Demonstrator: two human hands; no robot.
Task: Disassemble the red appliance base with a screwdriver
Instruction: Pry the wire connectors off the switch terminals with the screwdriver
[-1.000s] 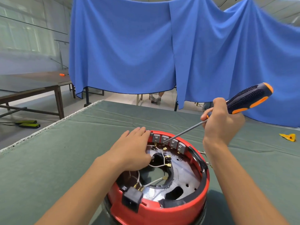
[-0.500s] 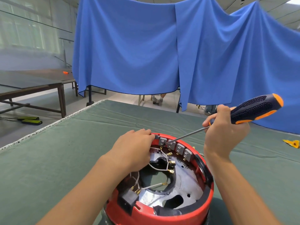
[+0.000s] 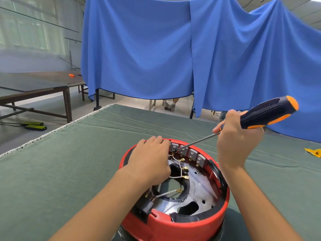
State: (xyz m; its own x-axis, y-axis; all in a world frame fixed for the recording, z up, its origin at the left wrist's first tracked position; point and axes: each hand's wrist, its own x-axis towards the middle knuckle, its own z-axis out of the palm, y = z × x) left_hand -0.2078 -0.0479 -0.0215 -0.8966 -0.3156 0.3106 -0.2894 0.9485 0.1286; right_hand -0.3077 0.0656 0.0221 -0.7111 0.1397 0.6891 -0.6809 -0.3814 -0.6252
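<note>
The round red appliance base (image 3: 182, 225) lies open side up on the green cloth table (image 3: 69, 171), showing a metal plate, white wires with brass terminals and a row of grey switch blocks (image 3: 189, 153) along its far rim. My left hand (image 3: 149, 162) rests on the base's far left rim, fingers curled over the edge beside the blocks. My right hand (image 3: 236, 141) grips the black and orange screwdriver (image 3: 265, 113) above the base's right side. The shaft slants down-left and its tip meets the leftmost grey blocks.
A blue cloth (image 3: 173, 49) hangs behind the table. A yellow object (image 3: 314, 152) lies on the cloth at the right edge. Wooden tables (image 3: 34, 87) stand at the left, beyond the table's frayed left edge. A person's feet (image 3: 169, 104) show under the blue cloth.
My left hand's fingers have curled further over the rim. The screwdriver tip has slid left along the grey blocks. The view has shifted slightly.
</note>
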